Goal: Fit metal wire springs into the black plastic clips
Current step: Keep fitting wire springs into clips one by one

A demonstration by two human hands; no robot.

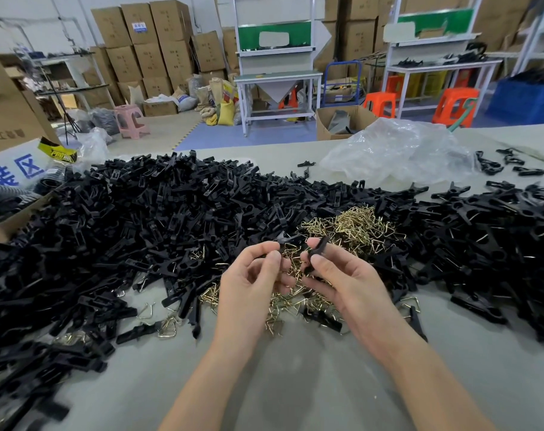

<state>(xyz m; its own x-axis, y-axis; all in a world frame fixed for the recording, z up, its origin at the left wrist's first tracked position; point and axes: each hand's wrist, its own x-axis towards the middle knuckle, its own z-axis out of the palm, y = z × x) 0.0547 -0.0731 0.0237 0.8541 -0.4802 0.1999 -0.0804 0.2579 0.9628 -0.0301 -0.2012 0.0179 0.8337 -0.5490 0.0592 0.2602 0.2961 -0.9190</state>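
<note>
- Nearest the camera, two bare forearms are seen reaching forward over the grey table, one from each side.
- Left hand: the fingers are curled inward, with the thumb and forefinger tips drawn together. Whether a spring is pinched there cannot be told, because brass wire lies directly behind the fingertips.
- Right hand: one black plastic clip is pinched between the thumb and the fingers and is held raised above the pile.
- Axis: the clip's long axis is set steeply, running from lower left to upper right, with the upper end tilted away from the person.
- Key relation: the clip lies just to the right of the left fingertips, close to them but apart. The gap between the hands is judged to be the span any spring must cross, moving rightward.
- Supply: the wire springs are heaped directly beyond and beneath both hands and are equally near to each.
- Loose clips are banked across the table to the left, and more are noted to the right.
- A crumpled plastic bag is noted at the far right.
</note>
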